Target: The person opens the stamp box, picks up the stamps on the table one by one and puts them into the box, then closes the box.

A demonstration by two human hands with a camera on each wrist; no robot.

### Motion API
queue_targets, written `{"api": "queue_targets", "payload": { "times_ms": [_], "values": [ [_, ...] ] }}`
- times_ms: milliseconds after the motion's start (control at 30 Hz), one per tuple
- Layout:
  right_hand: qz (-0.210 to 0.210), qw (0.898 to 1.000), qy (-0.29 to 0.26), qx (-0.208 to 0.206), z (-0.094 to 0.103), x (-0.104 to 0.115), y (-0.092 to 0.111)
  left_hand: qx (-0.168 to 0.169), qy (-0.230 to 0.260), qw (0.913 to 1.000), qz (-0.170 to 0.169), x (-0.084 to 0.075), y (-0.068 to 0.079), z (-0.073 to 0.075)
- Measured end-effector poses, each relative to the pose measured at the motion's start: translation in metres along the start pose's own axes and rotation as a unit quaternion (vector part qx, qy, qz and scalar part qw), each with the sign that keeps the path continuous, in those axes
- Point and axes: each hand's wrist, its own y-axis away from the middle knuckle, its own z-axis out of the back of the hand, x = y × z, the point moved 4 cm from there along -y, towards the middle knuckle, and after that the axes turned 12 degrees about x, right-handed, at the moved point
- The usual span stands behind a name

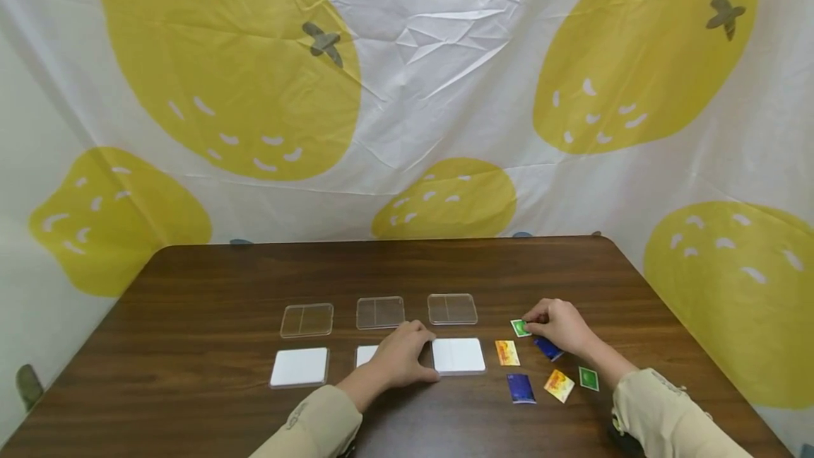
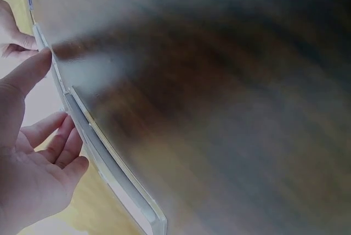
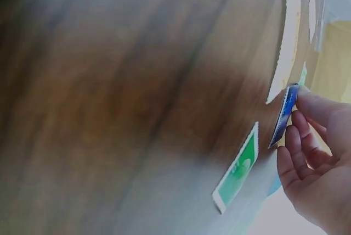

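Observation:
With thumb and fingertips together, my right hand [image 1: 561, 326] pinches a green stamp [image 1: 518, 329] at its edge. A dark blue stamp [image 1: 548, 348] lies right under that hand, and in the right wrist view the thumb overlaps the blue stamp [image 3: 285, 117]. My left hand [image 1: 402, 355] reaches across the middle white-filled case [image 1: 365, 354], partly hiding it. Its thumb and index finger hold the right white-filled case [image 1: 459, 356] at the near and far edges by its left end. In the left wrist view the thumb [image 2: 35, 70] presses the case's near side.
Three clear plastic lids [image 1: 380, 312] lie in a row behind the cases. A third white-filled case [image 1: 299, 367] sits at left. Right of the cases lie orange stamps [image 1: 507, 353], a blue stamp [image 1: 521, 389] and a green stamp [image 1: 588, 379] on the brown table [image 1: 191, 401]. A lemon-print cloth [image 1: 445, 90] hangs behind.

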Motion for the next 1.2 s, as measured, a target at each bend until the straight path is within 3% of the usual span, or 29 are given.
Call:
{"api": "queue_targets", "payload": {
  "times_ms": [200, 567, 867, 1200],
  "values": [
    [-0.049, 0.998, -0.040, 0.012, -0.0018, -0.0021, -0.0002, -0.005, -0.005, 1.0000, -0.001, -0.0020, 0.0004, 0.0001],
    [-0.121, 0.984, -0.127, 0.006, -0.0026, -0.0046, -0.0006, -0.004, -0.010, 0.9999, 0.000, -0.0013, 0.0005, -0.0003],
    [-0.121, 0.983, -0.135, 0.007, -0.0019, -0.0038, -0.0019, -0.032, -0.012, 0.9989, -0.032, 0.0026, -0.0003, -0.0034],
    [-0.124, 0.976, -0.175, 0.031, 0.0045, -0.0019, 0.0003, -0.003, -0.010, 0.9999, 0.005, 0.0004, -0.0011, -0.0013]
  ]
}}
